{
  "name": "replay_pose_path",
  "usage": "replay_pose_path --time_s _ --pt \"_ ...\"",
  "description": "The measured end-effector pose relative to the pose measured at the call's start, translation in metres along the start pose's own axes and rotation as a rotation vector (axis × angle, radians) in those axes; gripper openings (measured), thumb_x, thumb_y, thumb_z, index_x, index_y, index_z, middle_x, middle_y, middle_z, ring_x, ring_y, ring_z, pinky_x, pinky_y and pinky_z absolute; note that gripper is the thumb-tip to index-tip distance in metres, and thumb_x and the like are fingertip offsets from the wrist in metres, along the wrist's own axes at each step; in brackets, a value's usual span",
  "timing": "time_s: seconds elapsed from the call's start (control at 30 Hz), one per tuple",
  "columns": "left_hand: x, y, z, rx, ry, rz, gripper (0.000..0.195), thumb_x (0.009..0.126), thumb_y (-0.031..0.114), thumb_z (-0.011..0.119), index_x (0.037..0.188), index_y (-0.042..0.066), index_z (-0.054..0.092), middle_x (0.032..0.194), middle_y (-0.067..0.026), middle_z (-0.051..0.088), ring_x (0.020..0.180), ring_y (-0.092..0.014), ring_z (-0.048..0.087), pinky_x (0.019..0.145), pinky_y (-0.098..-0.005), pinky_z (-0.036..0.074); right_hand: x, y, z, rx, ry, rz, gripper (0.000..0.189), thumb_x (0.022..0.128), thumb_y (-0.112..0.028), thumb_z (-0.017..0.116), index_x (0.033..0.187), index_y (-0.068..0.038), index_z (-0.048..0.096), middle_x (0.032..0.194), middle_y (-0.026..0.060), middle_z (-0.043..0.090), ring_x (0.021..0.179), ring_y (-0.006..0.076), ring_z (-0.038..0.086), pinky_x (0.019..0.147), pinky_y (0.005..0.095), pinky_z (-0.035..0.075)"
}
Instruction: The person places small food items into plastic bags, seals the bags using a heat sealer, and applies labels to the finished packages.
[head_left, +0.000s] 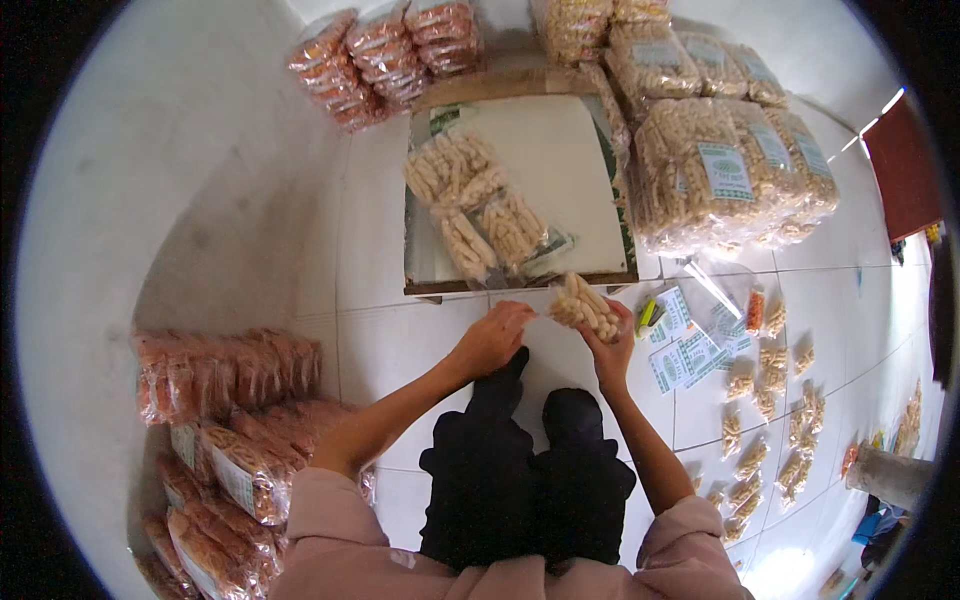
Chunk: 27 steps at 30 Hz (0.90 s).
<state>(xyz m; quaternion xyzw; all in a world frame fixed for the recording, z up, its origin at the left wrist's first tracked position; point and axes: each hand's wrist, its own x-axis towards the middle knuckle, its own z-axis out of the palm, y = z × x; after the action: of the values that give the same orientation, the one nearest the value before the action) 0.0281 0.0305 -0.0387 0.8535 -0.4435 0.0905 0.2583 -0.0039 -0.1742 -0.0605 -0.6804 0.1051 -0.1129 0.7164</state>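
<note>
My right hand (611, 349) grips a small clear plastic bag of pale stick-shaped snacks (585, 304), tilted above the floor just in front of the low table. Close to the bag's left end is my left hand (496, 337), its fingers drawn together as in a pinch. Whether the left fingers hold the bag's clear plastic end is too small to tell. Beyond my hands, several similar filled bags (457, 169) lie together on the left part of the low table (551, 146), which has a worn, pale top.
Large packed bags (697, 165) stack to the right of the table. Reddish snack packs stand behind (382, 60) and at left (225, 375). Printed labels (686, 358), a yellow-green tool (646, 319) and small filled bags (772, 367) lie on the tiled floor at right.
</note>
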Motion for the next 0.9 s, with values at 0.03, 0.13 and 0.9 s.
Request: replay_pose_path --time_s 0.03,0.13,0.9 --pt "0.0 0.003 0.005 -0.085 0.071 -0.176 0.02 0.069 -0.001 0.058 0.087 0.003 0.05 0.093 -0.0114 0.051 0.09 -0.027 0.051 0.079 -0.037 0.044 0.001 0.006 0.006 0.118 -0.014 0.061 0.055 0.071 -0.005 0.07 0.117 0.001 0.04 0.108 0.0127 0.052 0.098 0.0177 0.053 0.084 0.0278 0.045" --pt "-0.012 0.001 0.018 -0.082 0.128 -0.394 0.023 0.068 0.0 0.06 0.088 0.002 0.047 0.092 -0.0118 0.049 0.095 -0.028 0.047 0.079 -0.0392 0.04 0.002 0.009 0.027 0.384 -0.042 0.173 0.055 0.074 -0.002 0.067 0.121 0.001 0.039 0.114 0.0126 0.051 0.103 0.0178 0.051 0.087 0.0279 0.042" --pt "0.027 -0.098 -0.028 -0.086 0.285 -0.344 0.038 0.089 0.025 0.036 0.122 0.009 0.044 0.125 -0.0069 0.046 0.123 -0.024 0.034 0.106 -0.0471 0.007 0.048 0.0 0.113 0.118 0.168 -0.038 0.055 0.076 -0.009 0.068 0.121 0.0 0.037 0.115 0.0132 0.046 0.101 0.0182 0.05 0.085 0.0285 0.043"
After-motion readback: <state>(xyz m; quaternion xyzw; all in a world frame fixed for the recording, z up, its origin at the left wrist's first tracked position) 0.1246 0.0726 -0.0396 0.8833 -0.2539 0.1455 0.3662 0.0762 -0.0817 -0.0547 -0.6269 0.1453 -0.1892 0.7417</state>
